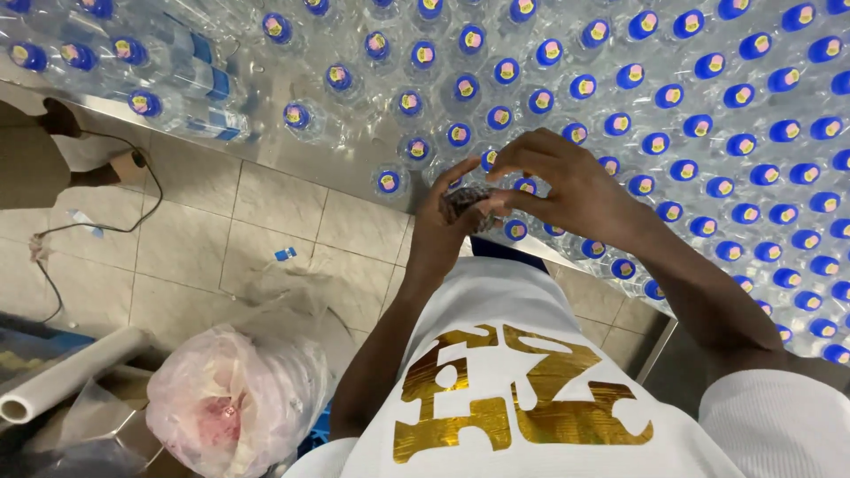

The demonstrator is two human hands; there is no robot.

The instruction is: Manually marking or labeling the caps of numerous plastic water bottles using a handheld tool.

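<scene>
Right at the near edge of the steel table (292, 155), a small dark, speckled object (467, 204) sits between the two hands, too small and shaded to name further. It lies across the fingertips of the left hand (447, 226), whose thumb and fingers curl up around it from below. The right hand (567, 190) comes in from the right, its thumb and forefinger pressed together on the object's right end while the other fingers arch above. Both hands hover just over the front rows of bottles, not touching them.

Behind and to the right, clear plastic water bottles with blue caps (673, 133) stand upright in dense rows over most of the table, each cap bearing a small pink-and-yellow sticker. Toward the table's far left corner several bottles (177, 88) lie on their sides.

Below the table edge is a beige tiled floor (212, 257) with a black cable (133, 217) looping across it. Near the bottom left sit a crumpled translucent plastic bag with pink inside (235, 403) and a roll of clear film (71, 372). The person wears a white shirt with a gold print (522, 389).
</scene>
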